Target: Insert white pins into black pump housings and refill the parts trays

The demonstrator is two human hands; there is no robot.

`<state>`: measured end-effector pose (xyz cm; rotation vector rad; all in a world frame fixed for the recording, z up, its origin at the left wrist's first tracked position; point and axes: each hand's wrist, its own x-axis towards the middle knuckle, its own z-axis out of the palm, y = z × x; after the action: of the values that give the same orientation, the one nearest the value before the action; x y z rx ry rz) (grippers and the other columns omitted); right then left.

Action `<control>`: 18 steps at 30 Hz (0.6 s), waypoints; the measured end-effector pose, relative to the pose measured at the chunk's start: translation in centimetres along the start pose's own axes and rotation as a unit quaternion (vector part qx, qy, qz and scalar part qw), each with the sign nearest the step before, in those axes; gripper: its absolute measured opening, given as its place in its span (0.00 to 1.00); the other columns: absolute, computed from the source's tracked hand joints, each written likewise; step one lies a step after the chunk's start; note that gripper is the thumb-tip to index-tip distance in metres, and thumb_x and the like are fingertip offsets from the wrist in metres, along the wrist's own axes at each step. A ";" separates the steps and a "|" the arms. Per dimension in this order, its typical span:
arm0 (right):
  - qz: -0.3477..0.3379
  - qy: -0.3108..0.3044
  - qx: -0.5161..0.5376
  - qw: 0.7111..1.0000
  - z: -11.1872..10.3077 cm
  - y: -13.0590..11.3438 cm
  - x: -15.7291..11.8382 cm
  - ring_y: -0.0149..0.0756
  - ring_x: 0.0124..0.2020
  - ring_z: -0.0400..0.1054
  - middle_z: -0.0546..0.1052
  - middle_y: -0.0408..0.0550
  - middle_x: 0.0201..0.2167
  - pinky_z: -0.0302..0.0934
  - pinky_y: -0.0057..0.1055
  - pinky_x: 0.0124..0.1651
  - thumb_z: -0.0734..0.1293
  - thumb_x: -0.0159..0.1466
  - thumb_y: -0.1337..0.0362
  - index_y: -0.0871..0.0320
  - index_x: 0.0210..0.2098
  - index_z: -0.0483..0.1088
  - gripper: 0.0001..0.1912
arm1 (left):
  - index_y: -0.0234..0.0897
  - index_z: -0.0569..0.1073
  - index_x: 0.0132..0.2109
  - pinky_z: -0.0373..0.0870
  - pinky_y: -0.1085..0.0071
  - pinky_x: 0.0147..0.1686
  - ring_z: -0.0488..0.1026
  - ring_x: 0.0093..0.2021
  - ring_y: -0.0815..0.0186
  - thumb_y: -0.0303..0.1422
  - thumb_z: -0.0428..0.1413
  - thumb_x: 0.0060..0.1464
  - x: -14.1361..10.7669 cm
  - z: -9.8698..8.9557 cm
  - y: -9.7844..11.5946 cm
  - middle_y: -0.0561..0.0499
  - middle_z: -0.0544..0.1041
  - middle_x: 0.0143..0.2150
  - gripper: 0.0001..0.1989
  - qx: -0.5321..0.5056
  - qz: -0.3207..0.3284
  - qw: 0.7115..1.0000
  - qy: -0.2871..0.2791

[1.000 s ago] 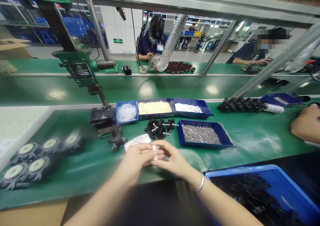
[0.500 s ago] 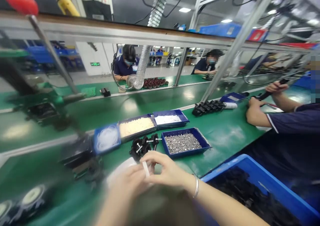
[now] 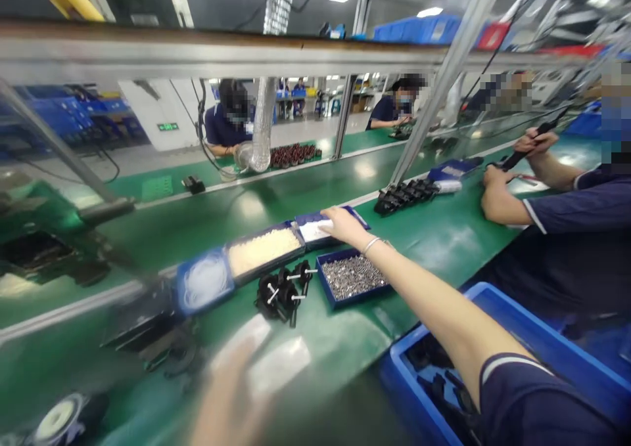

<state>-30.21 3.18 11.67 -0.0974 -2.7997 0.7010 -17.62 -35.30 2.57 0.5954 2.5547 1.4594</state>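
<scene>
My right hand [image 3: 346, 226] reaches over the blue bin of white pieces [image 3: 311, 232], its fingertips at the white pieces and slightly apart. I see nothing held in it. Low in the view, my left hand [image 3: 234, 390] is smeared by motion, so its fingers cannot be made out. Two whitish flat pieces lie close to it, one white piece [image 3: 282, 366] to its right. Several black parts with pale pins [image 3: 280, 295] stand in a cluster between my hands. Beneath my right forearm is a blue bin of metal screws [image 3: 352, 276].
A bin of cream-coloured pieces [image 3: 265, 251] and a bin of clear rings [image 3: 206, 280] stand left. A large blue crate [image 3: 419, 347] with black parts is at lower right. A co-worker's hands [image 3: 535, 142] hold a black tool at right. A blurred machine [image 3: 44, 229] stands left.
My hands have parted. The right hand has moved forward from the left hand to the bin of white pieces; the thin white piece between them no longer shows there. The view has shifted.
</scene>
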 end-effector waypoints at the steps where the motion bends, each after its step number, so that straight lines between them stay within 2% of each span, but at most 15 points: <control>1: -0.013 -0.003 0.013 1.000 0.0 -1.0 -1.4 0.48 0.55 0.65 0.71 0.61 0.51 0.56 0.43 0.61 0.68 0.63 0.64 0.65 0.51 0.70 0.18 | 0.46 0.66 0.62 0.55 0.44 0.65 0.61 0.66 0.46 0.39 0.58 0.55 -0.6 0.0 -0.3 0.44 0.66 0.65 0.28 0.047 0.020 0.999 -0.015; 3: -0.052 -0.036 0.051 0.997 0.2 -3.2 -5.3 0.43 0.48 0.69 0.74 0.55 0.48 0.61 0.40 0.56 0.66 0.66 0.59 0.60 0.51 0.71 0.16 | 0.42 0.61 0.65 0.61 0.44 0.63 0.60 0.66 0.47 0.36 0.56 0.57 -1.5 0.4 -0.8 0.40 0.63 0.67 0.30 0.145 0.071 0.986 -0.038; 5: -0.158 -0.142 0.137 0.967 1.0 -5.1 -10.0 0.40 0.45 0.71 0.75 0.50 0.46 0.65 0.37 0.52 0.67 0.65 0.57 0.55 0.51 0.71 0.17 | 0.40 0.60 0.65 0.65 0.47 0.61 0.61 0.66 0.48 0.33 0.55 0.57 -2.0 1.1 -1.1 0.38 0.63 0.67 0.30 0.212 0.124 0.969 -0.042; 6: -0.199 -0.197 0.169 0.945 1.8 -5.8 -12.2 0.41 0.47 0.70 0.75 0.49 0.47 0.65 0.36 0.52 0.70 0.62 0.57 0.53 0.54 0.70 0.21 | 0.39 0.60 0.65 0.65 0.48 0.61 0.61 0.66 0.48 0.32 0.56 0.57 -2.0 1.4 -1.2 0.37 0.64 0.66 0.30 0.229 0.147 0.961 -0.041; 8: -0.211 -0.240 0.199 0.926 4.1 -6.7 -15.9 0.45 0.56 0.66 0.71 0.54 0.56 0.61 0.39 0.58 0.74 0.58 0.56 0.54 0.62 0.62 0.36 | 0.38 0.60 0.65 0.63 0.48 0.62 0.61 0.66 0.49 0.30 0.55 0.57 -1.6 2.2 -1.5 0.37 0.67 0.63 0.29 0.245 0.181 0.952 -0.030; 9: -0.205 -0.243 0.203 0.926 5.6 -6.9 -17.1 0.47 0.58 0.64 0.69 0.56 0.58 0.59 0.41 0.60 0.75 0.57 0.57 0.55 0.64 0.59 0.39 | 0.37 0.60 0.64 0.62 0.48 0.63 0.61 0.66 0.49 0.29 0.54 0.58 -1.2 2.7 -1.8 0.37 0.69 0.61 0.28 0.249 0.191 0.949 -0.021; 11: -0.188 -0.230 0.206 0.933 8.4 -7.0 -18.5 0.47 0.58 0.63 0.69 0.58 0.58 0.59 0.43 0.60 0.73 0.59 0.59 0.57 0.64 0.59 0.37 | 0.36 0.63 0.63 0.62 0.48 0.62 0.64 0.64 0.49 0.27 0.52 0.59 -0.5 3.6 -2.8 0.36 0.73 0.56 0.25 0.257 0.205 0.944 0.006; 13: -0.176 -0.211 0.215 0.937 10.6 -6.8 -18.7 0.46 0.55 0.66 0.73 0.55 0.53 0.61 0.41 0.57 0.73 0.60 0.60 0.58 0.59 0.64 0.30 | 0.35 0.68 0.60 0.69 0.50 0.56 0.71 0.57 0.48 0.28 0.50 0.59 0.0 4.5 -4.1 0.35 0.76 0.51 0.21 0.266 0.223 0.937 0.047; 15: -0.172 -0.194 0.228 0.938 11.8 -6.5 -18.8 0.45 0.52 0.68 0.75 0.53 0.50 0.62 0.39 0.54 0.74 0.58 0.57 0.58 0.55 0.67 0.28 | 0.38 0.72 0.57 0.75 0.52 0.48 0.75 0.50 0.47 0.30 0.51 0.59 0.0 5.0 -5.2 0.36 0.77 0.48 0.19 0.264 0.231 0.933 0.080; 16: -0.172 -0.188 0.233 0.938 12.1 -6.4 -18.9 0.44 0.50 0.69 0.75 0.52 0.49 0.63 0.38 0.53 0.74 0.57 0.56 0.58 0.54 0.68 0.28 | 0.41 0.73 0.56 0.76 0.53 0.46 0.76 0.49 0.48 0.30 0.51 0.59 0.0 5.0 -5.5 0.38 0.78 0.47 0.19 0.253 0.226 0.937 0.081; 18: -0.172 -0.176 0.240 0.939 12.7 -6.0 -19.4 0.44 0.48 0.71 0.76 0.52 0.48 0.64 0.36 0.50 0.74 0.57 0.55 0.57 0.53 0.69 0.27 | 0.48 0.72 0.58 0.75 0.54 0.49 0.76 0.50 0.49 0.32 0.53 0.58 -0.1 4.6 -5.3 0.42 0.79 0.49 0.20 0.214 0.196 0.956 0.044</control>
<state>-14.78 -10.31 -0.69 0.6489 -2.7460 1.3876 -17.53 -34.10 -4.30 1.1801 2.9707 1.0288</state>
